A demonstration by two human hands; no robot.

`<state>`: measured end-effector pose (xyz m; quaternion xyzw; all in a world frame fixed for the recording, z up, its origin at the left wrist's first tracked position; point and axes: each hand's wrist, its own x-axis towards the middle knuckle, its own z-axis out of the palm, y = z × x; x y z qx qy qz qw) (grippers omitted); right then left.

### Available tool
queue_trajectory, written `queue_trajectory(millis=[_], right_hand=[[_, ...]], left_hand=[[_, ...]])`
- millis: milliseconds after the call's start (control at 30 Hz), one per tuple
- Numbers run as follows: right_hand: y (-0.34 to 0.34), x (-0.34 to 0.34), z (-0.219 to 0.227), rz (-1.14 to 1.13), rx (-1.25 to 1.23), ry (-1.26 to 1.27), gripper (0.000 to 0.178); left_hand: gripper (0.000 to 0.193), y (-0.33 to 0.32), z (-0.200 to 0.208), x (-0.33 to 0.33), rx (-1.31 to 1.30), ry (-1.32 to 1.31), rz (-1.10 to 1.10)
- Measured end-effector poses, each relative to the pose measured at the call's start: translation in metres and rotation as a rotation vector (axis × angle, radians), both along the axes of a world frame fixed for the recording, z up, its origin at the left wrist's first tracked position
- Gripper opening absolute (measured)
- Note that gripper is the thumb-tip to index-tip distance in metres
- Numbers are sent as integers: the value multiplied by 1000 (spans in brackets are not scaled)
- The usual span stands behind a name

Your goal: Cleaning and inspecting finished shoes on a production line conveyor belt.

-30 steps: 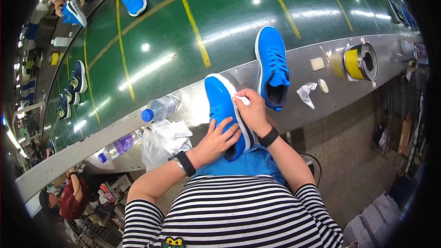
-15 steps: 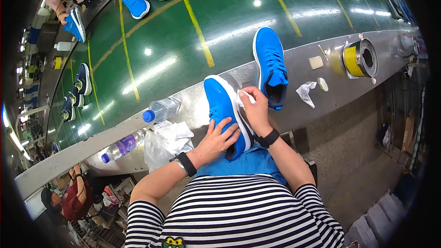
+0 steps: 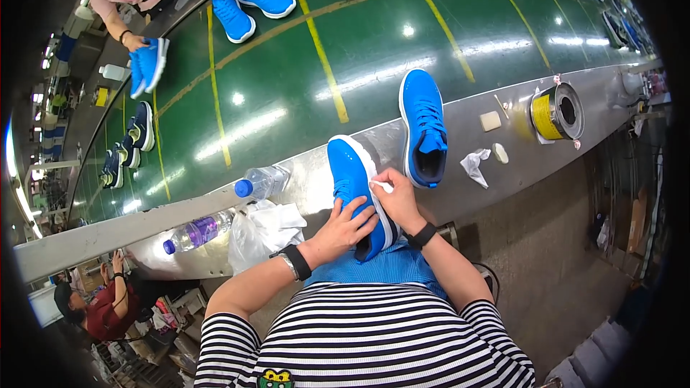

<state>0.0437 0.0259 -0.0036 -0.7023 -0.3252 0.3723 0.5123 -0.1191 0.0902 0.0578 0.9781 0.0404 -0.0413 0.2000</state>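
A blue sneaker (image 3: 348,165) with a white sole lies in front of me, toe pointing away, its heel near my lap. My left hand (image 3: 348,226) is closed over its side and laces, holding it. Pinched in my right hand (image 3: 397,200) is a small white cloth (image 3: 381,186), pressed against the edge of the white sole. To the right stands a matching blue sneaker (image 3: 424,126), upright on the metal ledge, with no hand on it.
On the metal ledge (image 3: 525,172) are a yellow-labelled can (image 3: 550,116), a beige block (image 3: 490,121), crumpled tissue (image 3: 474,165), two plastic bottles (image 3: 264,182) and a white plastic bag (image 3: 262,233). Beyond, a green conveyor (image 3: 266,86) carries several shoes. A co-worker's hand (image 3: 134,42) holds blue shoes.
My right hand with the cloth stays at the sole's edge, while my left hand keeps its hold. The view has shifted slightly. Across the conveyor, the co-worker's blue shoes have turned.
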Motion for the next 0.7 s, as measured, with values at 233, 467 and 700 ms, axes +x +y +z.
queue_trajectory(millis=[233,467,700], right_hand=[[-60,20,68,-78,-33,-35,32],[-62,84,41,290,-145,-518,48],[-60,105,43,470,-141,-321,38]], left_hand=[[47,7,11,17,-1,37,-121],[36,10,-1,60,102,47,-89],[33,53,5,127,26,-86,-12]])
